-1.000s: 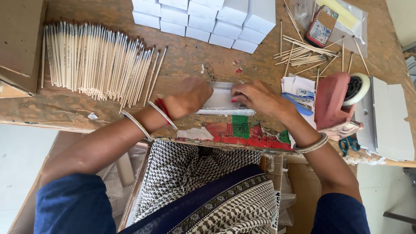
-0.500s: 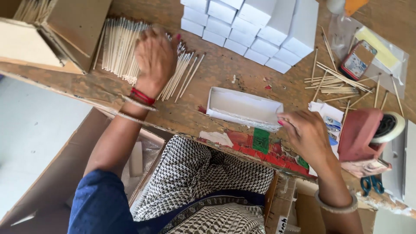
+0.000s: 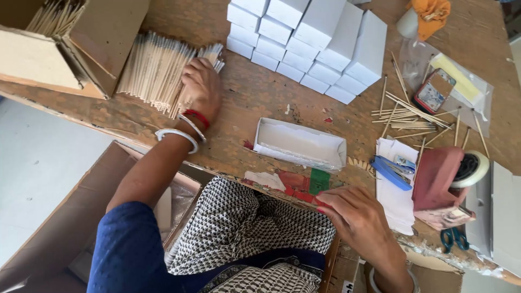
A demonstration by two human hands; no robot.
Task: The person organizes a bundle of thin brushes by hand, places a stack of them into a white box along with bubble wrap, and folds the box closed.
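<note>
1. The landmark is the open white box [image 3: 300, 144], a long shallow tray lying on the wooden desk [image 3: 255, 100] just in front of the person's lap, its long axis running left to right with a slight downward tilt to the right.

2. The left hand [image 3: 202, 89] lies well to the upper left of the box, palm down on the near end of a pile of thin pale sticks [image 3: 157, 70]. The fingers are spread and curled over the stick ends; whether any sticks are actually pinched I cannot tell.

3. The sticks lie side by side, long axes running away from the person and leaning slightly right, roughly crosswise to the box's long axis.

4. The right hand [image 3: 355, 217] rests at the desk's near edge, just below and right of the box, fingers loosely bent and empty, fingertips touching the coloured scraps stuck along the edge.

5. The right hand is clearly the nearer of the two to the box; the left alone is on the sticks.

6. Beyond the box stands a stack of closed white boxes [image 3: 312, 43]; to its right lie loose sticks [image 3: 407, 111] and a red tape dispenser [image 3: 448, 179].
</note>
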